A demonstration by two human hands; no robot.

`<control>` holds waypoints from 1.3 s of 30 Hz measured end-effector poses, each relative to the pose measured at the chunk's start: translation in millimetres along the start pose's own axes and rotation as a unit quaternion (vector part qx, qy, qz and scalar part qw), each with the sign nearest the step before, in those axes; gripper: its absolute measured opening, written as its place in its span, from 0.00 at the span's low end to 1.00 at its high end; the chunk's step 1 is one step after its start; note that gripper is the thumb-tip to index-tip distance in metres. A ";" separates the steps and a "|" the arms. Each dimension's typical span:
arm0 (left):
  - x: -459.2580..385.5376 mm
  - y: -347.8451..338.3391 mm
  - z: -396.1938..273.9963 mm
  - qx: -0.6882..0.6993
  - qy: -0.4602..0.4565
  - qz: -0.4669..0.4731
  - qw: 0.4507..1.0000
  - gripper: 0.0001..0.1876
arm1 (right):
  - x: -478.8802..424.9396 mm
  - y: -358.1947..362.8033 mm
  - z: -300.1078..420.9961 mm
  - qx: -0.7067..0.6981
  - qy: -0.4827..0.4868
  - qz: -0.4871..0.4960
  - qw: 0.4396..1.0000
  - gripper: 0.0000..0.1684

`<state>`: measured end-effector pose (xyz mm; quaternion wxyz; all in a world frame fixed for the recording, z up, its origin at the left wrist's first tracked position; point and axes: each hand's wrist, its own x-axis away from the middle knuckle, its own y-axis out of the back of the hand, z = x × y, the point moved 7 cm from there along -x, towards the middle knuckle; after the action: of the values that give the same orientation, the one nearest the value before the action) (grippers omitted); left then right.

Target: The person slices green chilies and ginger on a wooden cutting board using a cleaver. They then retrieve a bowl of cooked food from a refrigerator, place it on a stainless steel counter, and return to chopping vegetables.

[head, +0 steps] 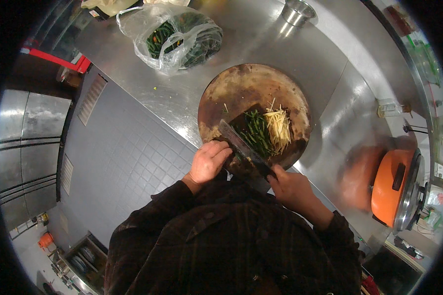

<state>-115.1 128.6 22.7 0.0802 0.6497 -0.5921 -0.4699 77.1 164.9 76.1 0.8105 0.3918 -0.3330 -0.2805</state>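
My right hand (291, 187) grips the handle of a wide-bladed kitchen knife (246, 146). The blade slants up and left over the near part of a round wooden chopping board (240, 83). By the blade's far end is my left hand (211, 159), its fingers bent together at the board's near left edge. Whether it holds something or only rests against the blade cannot be told. Just beyond the blade lie green pepper strips (258, 129). A heap of pale yellow vegetable shreds (278, 127) adjoins them on the right. Small green bits show on the near side of the blade.
The board sits on a stainless steel counter (151, 79). An open plastic bag (173, 38) of green peppers lies at the far left, a metal pot (298, 14) at the far right. To the right stands an orange electric cooker (387, 188) with a lid. Tiled floor (133, 136) is at left.
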 end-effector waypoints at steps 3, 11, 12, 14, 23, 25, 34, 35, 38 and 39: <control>2.0 -1.2 3.4 0.014 0.003 -0.005 1.000 0.13 | -3.0 -2.5 4.8 0.009 -0.026 0.044 0.999 0.11; 0.7 3.6 6.3 0.023 0.021 -0.002 1.000 0.12 | -26.7 -16.0 21.0 -0.003 -0.013 0.037 0.999 0.12; 1.0 3.3 7.5 0.024 0.025 0.002 0.999 0.12 | -34.9 -23.8 21.0 -0.012 -0.004 0.021 1.000 0.11; 0.8 4.1 7.1 0.027 0.020 -0.005 0.999 0.12 | -42.2 -23.2 20.7 -0.030 0.009 -0.005 1.000 0.11; -0.4 7.7 -4.7 0.000 0.041 0.045 0.998 0.14 | -18.5 1.9 12.8 -0.060 0.017 -0.053 0.997 0.11; 3.8 6.8 -6.0 0.002 0.035 0.050 0.998 0.15 | -11.5 3.9 9.0 -0.056 0.031 -0.052 0.997 0.10; 15.7 4.7 -5.3 0.007 0.004 0.030 1.000 0.15 | 1.2 -5.3 11.1 -0.034 0.044 -0.008 0.998 0.11; 16.3 5.0 -4.9 0.008 0.003 0.028 1.000 0.14 | 0.0 -7.7 11.5 -0.021 0.037 0.008 0.999 0.11; 16.6 7.0 -5.1 0.005 -0.003 0.020 1.000 0.14 | -4.4 -12.9 12.8 -0.006 0.016 0.048 0.999 0.12; 16.4 8.0 -5.5 0.003 -0.006 0.016 1.000 0.14 | -6.1 -13.8 13.0 -0.018 0.006 0.056 0.998 0.12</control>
<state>-119.1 110.0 22.6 0.0823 0.6374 -0.6048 -0.4703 60.7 156.0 69.0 0.8340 0.3595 -0.3440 -0.2384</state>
